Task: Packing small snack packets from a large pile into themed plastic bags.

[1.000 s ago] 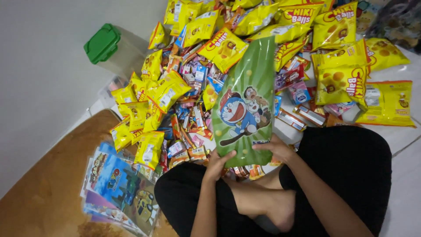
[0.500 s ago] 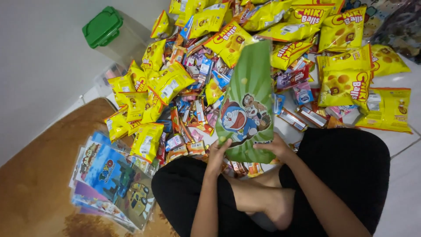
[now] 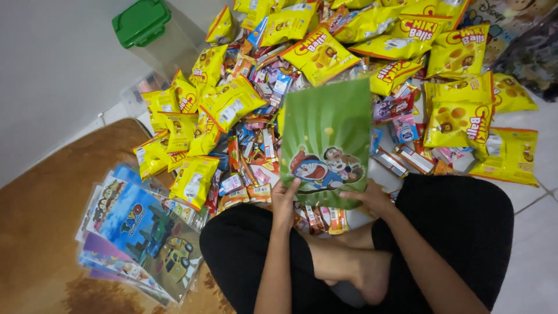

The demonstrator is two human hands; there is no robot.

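— So, where is the green cartoon bag (image 3: 325, 136)?
— Upright before the pile of yellow snack packets (image 3: 317, 55), left hand (image 3: 283, 200) and right hand (image 3: 372, 197) gripping its bottom corners.

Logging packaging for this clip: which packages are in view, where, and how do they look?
Green bag: flat, cartoon print, held by left hand and right hand.
Yellow snack bags: puffy, heaped beyond.
Small wrappers: mixed colours, mid-heap.
Cartoon bags: flat stack, on left rug.
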